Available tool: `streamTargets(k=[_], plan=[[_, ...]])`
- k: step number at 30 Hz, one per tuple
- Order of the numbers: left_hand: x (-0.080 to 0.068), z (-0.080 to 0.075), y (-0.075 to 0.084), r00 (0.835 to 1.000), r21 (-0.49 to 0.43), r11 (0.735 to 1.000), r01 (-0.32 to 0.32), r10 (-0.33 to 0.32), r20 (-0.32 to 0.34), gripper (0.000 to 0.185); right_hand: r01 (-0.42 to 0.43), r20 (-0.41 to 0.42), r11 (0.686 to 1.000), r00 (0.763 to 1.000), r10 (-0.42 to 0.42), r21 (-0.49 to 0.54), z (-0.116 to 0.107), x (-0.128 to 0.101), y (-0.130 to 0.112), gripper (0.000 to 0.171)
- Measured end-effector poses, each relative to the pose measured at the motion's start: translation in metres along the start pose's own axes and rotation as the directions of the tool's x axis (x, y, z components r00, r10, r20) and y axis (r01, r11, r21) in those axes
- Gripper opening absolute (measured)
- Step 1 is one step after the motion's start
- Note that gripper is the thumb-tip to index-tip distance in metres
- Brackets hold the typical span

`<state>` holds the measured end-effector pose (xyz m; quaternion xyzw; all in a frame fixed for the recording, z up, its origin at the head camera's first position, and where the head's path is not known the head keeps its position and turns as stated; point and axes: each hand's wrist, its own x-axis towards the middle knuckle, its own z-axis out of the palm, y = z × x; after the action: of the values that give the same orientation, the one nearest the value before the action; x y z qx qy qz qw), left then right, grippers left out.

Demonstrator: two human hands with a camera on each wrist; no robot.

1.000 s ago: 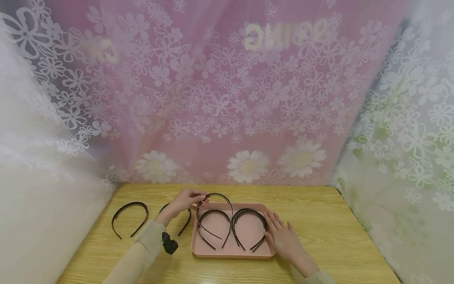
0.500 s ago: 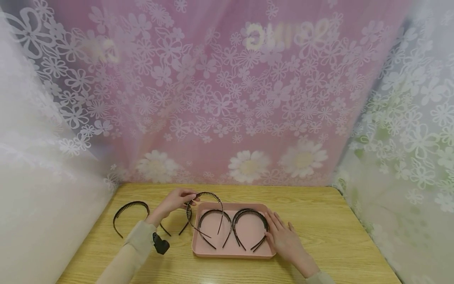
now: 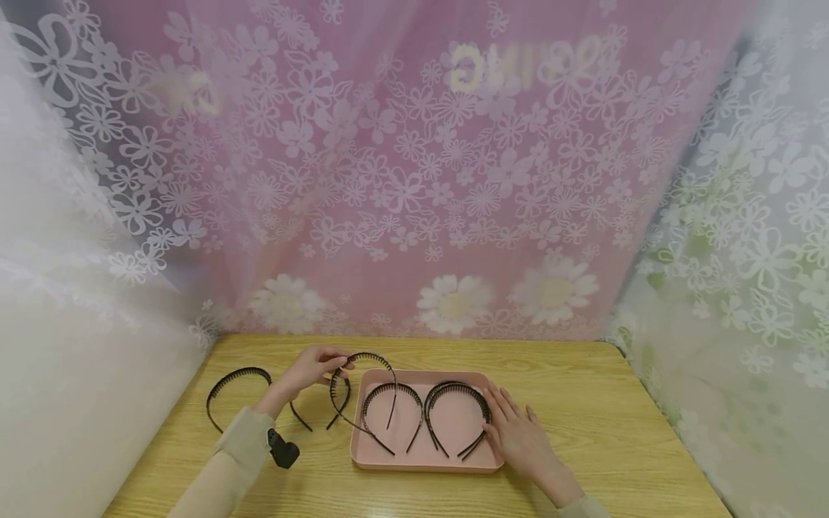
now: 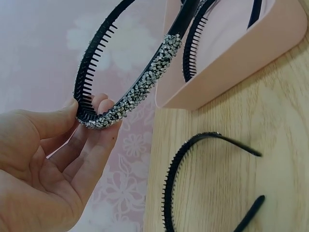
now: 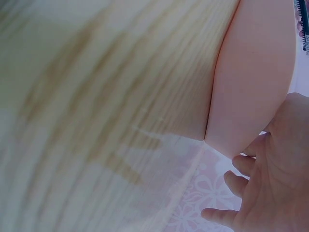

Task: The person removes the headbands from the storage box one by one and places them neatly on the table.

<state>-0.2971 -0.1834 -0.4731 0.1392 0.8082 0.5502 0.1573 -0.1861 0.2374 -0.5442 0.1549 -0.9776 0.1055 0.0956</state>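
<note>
My left hand (image 3: pixel 313 368) pinches a black toothed headband (image 4: pixel 140 89) between thumb and fingers, raised at the left end of a pink tray (image 3: pixel 424 466). Sparkling stones cover part of its band in the left wrist view, and its ends hang over the tray in the head view. Against the tray's right wall rests my right hand (image 3: pixel 522 440), fingers extended and thumb at the rim. Inside the tray, one headband (image 3: pixel 393 387) lies on the left and overlapping headbands (image 3: pixel 456 387) lie on the right.
Left of the tray, a headband (image 3: pixel 337 415) lies on the wooden table, partly hidden behind my left hand. Farther left lies another headband (image 3: pixel 220 385). A flowered pink curtain (image 3: pixel 401 216) hangs along the table's back edge, with pale sheets at both sides.
My left hand has moved left with the headband, drawing it from over the tray's left part to its left rim. My right hand has stayed against the tray.
</note>
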Motion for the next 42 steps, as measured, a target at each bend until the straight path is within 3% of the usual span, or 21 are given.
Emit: streamTargets(k=[9, 15, 29, 36, 42], plan=[[-0.008, -0.004, -0.004, 1.0, 0.015, 1.0, -0.013, 0.013, -0.003, 0.035, 0.033, -0.049, 0.999, 0.998, -0.033, -0.006, 0.002, -0.001, 0.002, 0.059], [-0.011, -0.008, -0.009, 1.0, 0.037, 0.999, 0.012, -0.011, -0.025, 0.037, 0.053, -0.07, 0.999, 0.996, -0.054, -0.01, 0.003, -0.001, 0.002, 0.058], [-0.017, -0.018, -0.017, 0.998, 0.032, 0.998, 0.059, -0.058, -0.037, 0.039, 0.0, -0.008, 1.0, 1.0, 0.0, 0.001, 0.0, -0.001, -0.001, 0.06], [-0.023, -0.021, -0.018, 0.998, 0.044, 0.998, 0.052, -0.05, -0.031, 0.038, 0.024, -0.042, 1.0, 0.999, -0.024, 0.001, 0.004, -0.001, 0.002, 0.059], [-0.027, -0.026, -0.023, 1.0, 0.073, 0.997, 0.02, -0.019, -0.009, 0.038, -0.001, -0.009, 1.0, 1.0, 0.001, 0.018, 0.001, 0.0, 0.0, 0.06]])
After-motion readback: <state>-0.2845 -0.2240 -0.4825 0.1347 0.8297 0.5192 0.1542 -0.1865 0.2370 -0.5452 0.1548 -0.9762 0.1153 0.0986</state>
